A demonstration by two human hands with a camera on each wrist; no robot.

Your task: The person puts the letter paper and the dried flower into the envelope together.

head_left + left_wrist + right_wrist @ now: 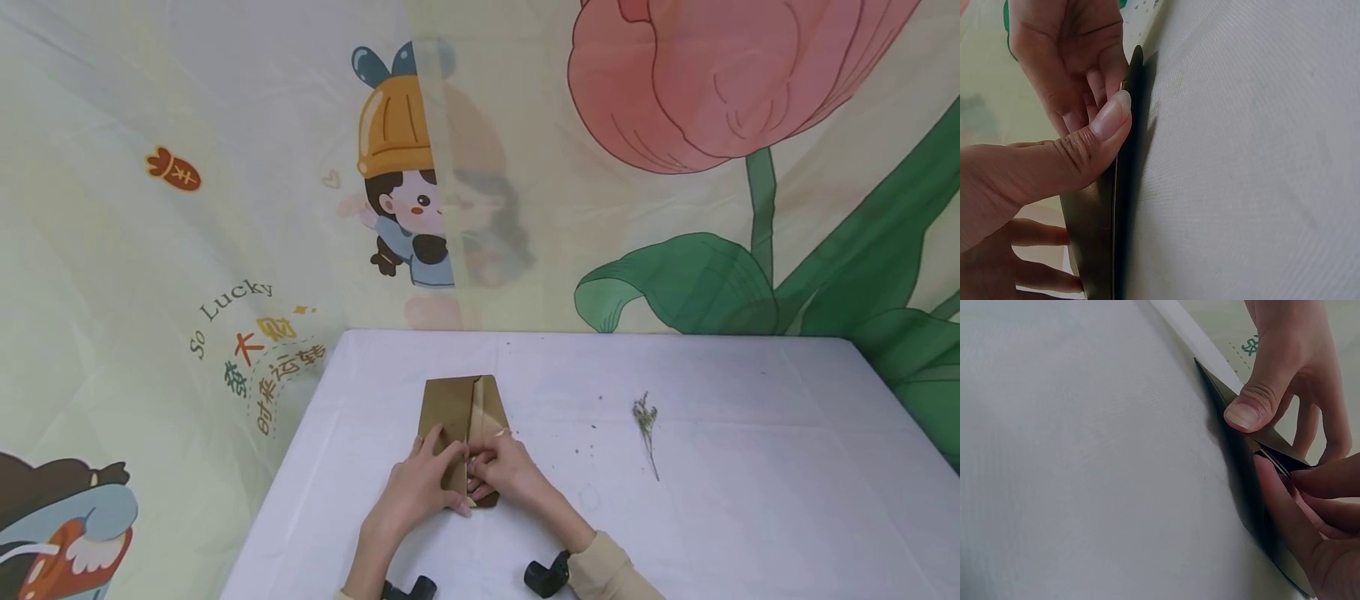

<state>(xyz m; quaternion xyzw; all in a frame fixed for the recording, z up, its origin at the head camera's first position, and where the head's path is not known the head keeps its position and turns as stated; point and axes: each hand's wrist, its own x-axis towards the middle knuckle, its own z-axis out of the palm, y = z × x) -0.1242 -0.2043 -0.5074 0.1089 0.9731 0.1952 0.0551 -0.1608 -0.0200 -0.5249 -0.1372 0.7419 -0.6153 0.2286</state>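
Observation:
A brown envelope [448, 402] lies on the white-covered table, its long opening and tapered flap toward the right. My left hand [422, 485] rests spread on its left part, the thumb [1110, 119] pressing near the close edge. Fingers of my right hand [512, 472] are curled at the opening. In the right wrist view, my right thumb [1279, 500] goes in at the gap between the envelope's layers [1282, 445], and the index finger meets the edge from the other side. What lies inside the envelope is hidden.
A small dried flower sprig [646, 429] lies to the right on the table [750, 500]. Several dark crumbs are scattered between it and the envelope. Black wrist devices [547, 575] show at both wrists. A printed cloth [510, 250] hangs behind the table.

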